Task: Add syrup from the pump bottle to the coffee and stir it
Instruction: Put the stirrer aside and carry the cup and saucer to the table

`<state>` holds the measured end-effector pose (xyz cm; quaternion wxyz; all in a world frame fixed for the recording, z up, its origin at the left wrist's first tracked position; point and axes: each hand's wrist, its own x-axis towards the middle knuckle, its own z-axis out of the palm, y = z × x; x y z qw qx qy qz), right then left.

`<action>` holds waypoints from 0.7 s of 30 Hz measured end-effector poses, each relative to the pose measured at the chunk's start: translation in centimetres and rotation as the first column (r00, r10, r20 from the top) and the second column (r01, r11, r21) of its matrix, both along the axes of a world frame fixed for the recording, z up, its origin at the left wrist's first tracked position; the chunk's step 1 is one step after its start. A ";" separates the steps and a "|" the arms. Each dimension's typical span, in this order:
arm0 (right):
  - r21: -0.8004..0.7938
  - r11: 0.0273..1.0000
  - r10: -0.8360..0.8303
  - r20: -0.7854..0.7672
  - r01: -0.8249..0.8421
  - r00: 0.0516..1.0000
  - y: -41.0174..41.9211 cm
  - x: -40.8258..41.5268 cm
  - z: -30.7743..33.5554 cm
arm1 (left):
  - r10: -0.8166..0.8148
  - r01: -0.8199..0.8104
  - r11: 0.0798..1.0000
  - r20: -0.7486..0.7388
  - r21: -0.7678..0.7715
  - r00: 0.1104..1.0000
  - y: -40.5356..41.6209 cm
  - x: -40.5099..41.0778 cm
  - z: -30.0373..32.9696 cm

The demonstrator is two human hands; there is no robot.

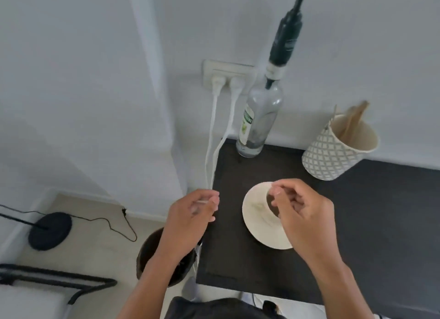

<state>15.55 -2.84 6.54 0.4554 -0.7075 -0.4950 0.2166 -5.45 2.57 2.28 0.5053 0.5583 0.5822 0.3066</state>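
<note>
A clear glass syrup bottle (pixel 259 118) with a tall black pump (pixel 284 42) stands at the back left corner of the black table (pixel 369 211). In front of it, a white cup (pixel 268 208) with dark coffee rests on a white saucer (pixel 257 233). My right hand (pixel 302 214) hovers over the cup with thumb and fingers pinched together, hiding most of the cup; nothing shows clearly between them. At the table's left edge my left hand (pixel 188 221) is pinched on a thin pale strip (pixel 202 202), blurred and too small to name.
A patterned white holder (pixel 333 152) with wooden stirrers (pixel 352 121) stands at the back right. Two white cables (pixel 214 128) hang from a wall socket beside the bottle. A dark bin (pixel 147 254) sits on the floor below the left hand, a black lamp base (pixel 50 230) further left.
</note>
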 end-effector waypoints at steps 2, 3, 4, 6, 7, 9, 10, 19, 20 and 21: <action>-0.018 0.997 -0.068 0.005 0.069 0.998 -0.6 1.4 -0.4 | -0.048 0.048 0.999 -0.064 -0.004 0.997 0.6 1.5 0.1; -0.021 0.993 -0.120 -0.004 0.119 0.993 -1.2 2.4 -0.5 | -0.096 0.095 0.995 -0.083 -0.010 0.992 0.8 2.6 0.1; -0.027 0.984 -0.174 -0.027 0.173 0.984 -1.6 3.3 -0.8 | -0.142 0.140 0.990 -0.103 -0.021 0.985 1.1 3.5 0.0; -0.086 0.965 -0.255 -0.066 0.249 0.965 -2.2 4.7 -1.5 | -0.198 0.194 0.980 -0.129 -0.043 0.972 1.3 4.9 -0.2; -0.157 0.953 -0.272 -0.061 0.260 0.960 -2.4 5.4 -2.1 | -0.207 0.202 0.978 -0.139 -0.049 0.968 1.4 5.4 -0.3; -0.327 0.919 -0.252 -0.055 0.221 0.966 -2.5 6.5 -3.4 | -0.193 0.187 0.981 -0.162 -0.049 0.968 1.4 6.1 -0.5; -0.392 0.900 -0.239 -0.079 0.191 0.968 -2.5 6.9 -3.9 | -0.190 0.184 0.982 -0.176 -0.053 0.966 1.4 6.4 -0.5; -0.444 0.895 -0.145 -0.233 0.028 0.962 -1.3 8.0 -4.5 | -0.129 0.107 0.979 -0.125 -0.174 0.984 0.4 8.1 0.1; -0.444 0.896 -0.137 -0.236 0.018 0.962 -1.3 8.0 -4.5 | -0.102 0.081 0.977 -0.099 -0.195 0.990 0.1 8.3 0.3; -0.439 0.899 -0.125 -0.240 0.007 0.963 -1.2 8.0 -4.6 | -0.067 0.050 0.976 -0.076 -0.213 0.995 -0.3 8.4 0.4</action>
